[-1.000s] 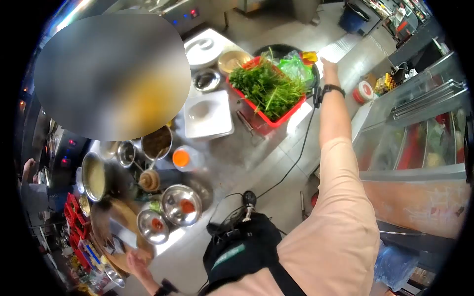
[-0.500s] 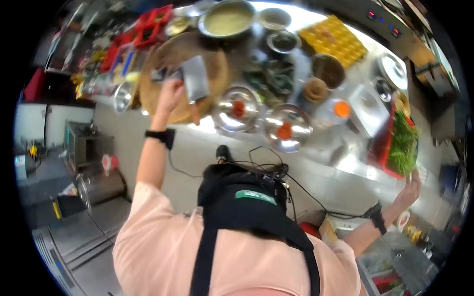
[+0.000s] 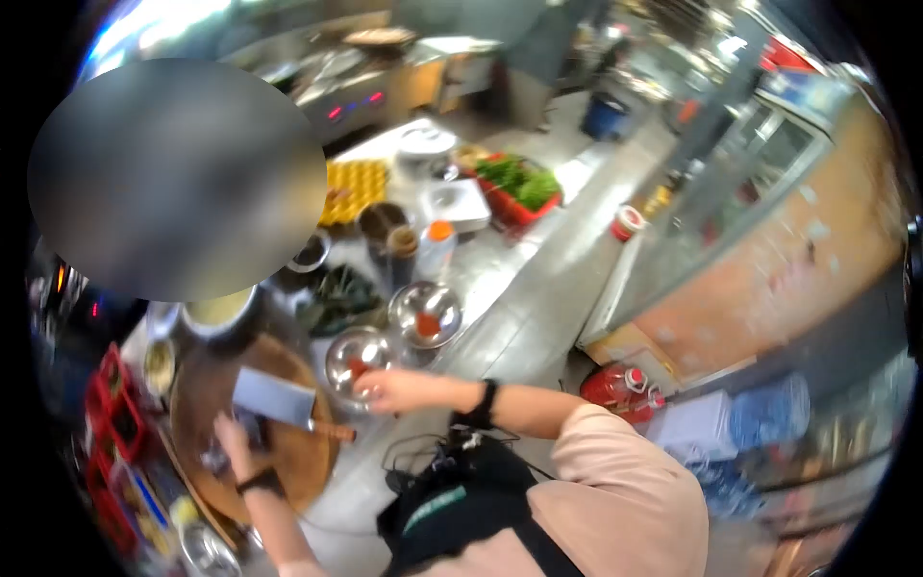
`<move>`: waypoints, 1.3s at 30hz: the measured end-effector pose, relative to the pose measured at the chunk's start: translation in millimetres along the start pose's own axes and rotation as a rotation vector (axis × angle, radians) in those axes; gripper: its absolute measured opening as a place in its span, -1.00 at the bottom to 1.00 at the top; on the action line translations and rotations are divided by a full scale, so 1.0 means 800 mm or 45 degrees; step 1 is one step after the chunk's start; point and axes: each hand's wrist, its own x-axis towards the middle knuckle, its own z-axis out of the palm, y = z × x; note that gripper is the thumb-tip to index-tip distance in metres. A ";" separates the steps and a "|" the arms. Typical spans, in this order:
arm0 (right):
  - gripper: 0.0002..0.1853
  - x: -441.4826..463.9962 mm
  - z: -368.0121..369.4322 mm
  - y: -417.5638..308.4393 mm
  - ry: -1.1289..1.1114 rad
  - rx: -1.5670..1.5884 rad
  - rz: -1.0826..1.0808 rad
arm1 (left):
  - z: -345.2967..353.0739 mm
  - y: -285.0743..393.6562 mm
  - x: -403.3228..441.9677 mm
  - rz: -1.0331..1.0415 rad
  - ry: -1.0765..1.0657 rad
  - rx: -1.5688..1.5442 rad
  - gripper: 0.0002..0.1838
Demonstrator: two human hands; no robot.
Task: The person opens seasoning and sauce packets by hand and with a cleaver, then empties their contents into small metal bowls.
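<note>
A round wooden chopping board [image 3: 207, 380] lies at the lower left, with a cleaver [image 3: 273, 396] flat on it, its wooden handle past the board's edge. My left hand [image 3: 231, 435] is over the board beside the blade, fingers closed down around a dark, blurred item [image 3: 216, 458] whose kind I cannot make out. My right hand [image 3: 385, 389] hovers in front of a metal bowl [image 3: 336, 356] with something red in it, above and right of the cleaver handle. Motion smears its fingers. Another metal bowl [image 3: 452, 306] with orange-red contents stands beside the first.
Dark leafy stuff [image 3: 341, 296], an orange-capped bottle [image 3: 437, 252], a yellow egg tray [image 3: 358, 188] and a red basket of greens [image 3: 519, 212] are farther along the table. Red baskets [image 3: 120, 413] stand left of the board. A large pot [image 3: 219, 313] is behind it.
The view has swung to the right. My right hand has come from beside the greens basket to the metal bowls. My left hand stays on the board beside the cleaver.
</note>
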 end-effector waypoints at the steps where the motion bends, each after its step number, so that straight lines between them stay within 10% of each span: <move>1: -0.57 0.037 0.050 0.047 0.058 -0.391 -0.318 | 0.003 -0.005 0.000 0.033 -0.057 -0.013 -0.58; 8: -0.46 0.116 0.219 0.027 0.194 -0.822 0.102 | -0.133 0.066 -0.006 -0.503 -0.657 -1.176 -0.72; 15: -0.27 0.137 0.236 0.045 0.281 -0.885 0.141 | -0.155 0.083 -0.012 -0.156 -0.507 -0.968 -0.77; 17: -0.34 0.149 0.222 0.067 0.330 -0.678 0.042 | -0.208 0.133 -0.041 -0.493 -0.609 -1.699 -0.88; 18: -0.37 0.147 0.209 0.062 0.305 -0.588 0.082 | -0.123 0.058 -0.016 -0.135 -0.752 -2.053 -0.80; 21: -0.39 0.116 0.165 -0.001 0.419 -0.448 0.149 | -0.170 0.077 -0.048 -0.234 -0.684 -2.108 -0.68; 24: -0.48 0.097 0.149 0.029 0.651 -0.210 -0.191 | -0.154 0.068 -0.009 0.110 -0.622 -0.703 -0.81; 32: -0.61 -0.015 0.106 -0.017 0.412 0.536 0.128 | -0.191 0.101 -0.065 -0.073 -0.426 -0.773 -0.80; 39: -0.59 -0.054 0.124 0.018 0.549 0.333 0.108 | -0.136 0.132 -0.052 0.215 -0.435 -0.591 -0.74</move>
